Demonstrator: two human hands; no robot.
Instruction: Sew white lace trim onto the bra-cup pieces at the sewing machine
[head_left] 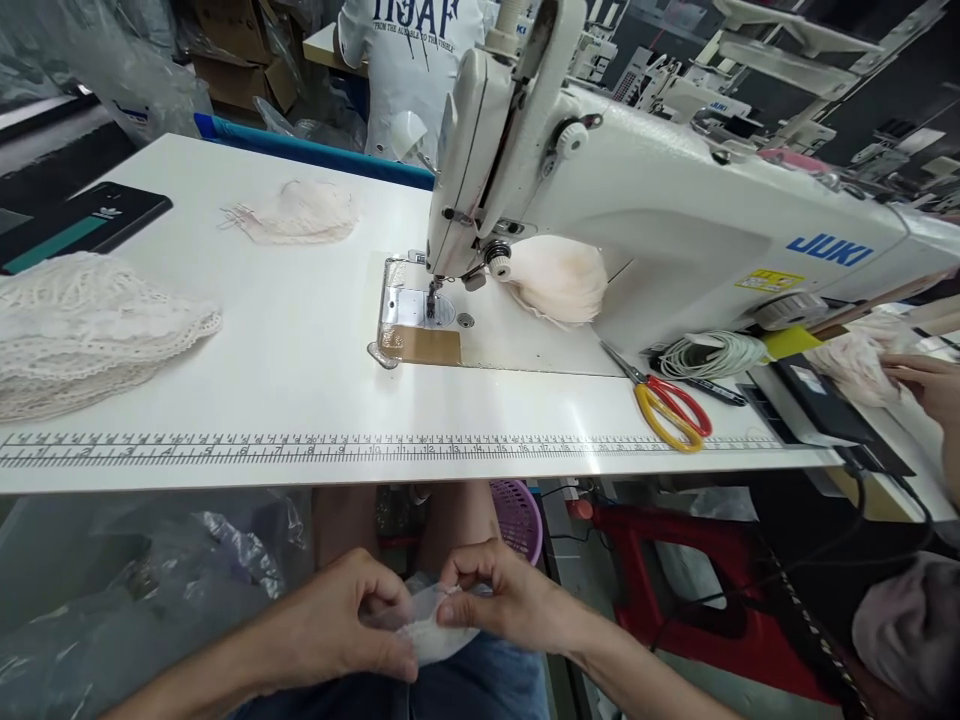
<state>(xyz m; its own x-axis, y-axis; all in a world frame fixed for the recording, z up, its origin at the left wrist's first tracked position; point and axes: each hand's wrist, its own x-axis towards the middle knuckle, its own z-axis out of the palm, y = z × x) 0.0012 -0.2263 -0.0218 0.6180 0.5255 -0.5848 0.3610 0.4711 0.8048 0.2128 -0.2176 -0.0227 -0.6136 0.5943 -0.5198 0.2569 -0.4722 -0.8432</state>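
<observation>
Far left: a stack of lace pieces (82,330) lies on the white table (262,380), with a dark tablet (90,222) behind it. A single lace piece (296,212) lies apart, further in. A measuring scale (300,448) runs along the table's front edge.

Below that edge, over the lap, the left hand (337,625) has its fingers curled and pinched closed on a small white fabric piece (435,630). The right hand (510,600) pinches the same piece at its upper edge, thumb against fingertips. The piece is bunched between both hands; its stitching cannot be made out.

Above, the sewing machine (660,210) stands with its presser foot (433,300) well apart from the held piece. A pale padded cup (559,280) rests under the machine arm. Scissors (671,408) lie beside a coiled cord (709,352). At the far right, another person's hand (930,385) rests on pink fabric (855,365).

Assessment: the held piece is at the hand-preparation stage and has not yet reached the machine.
</observation>
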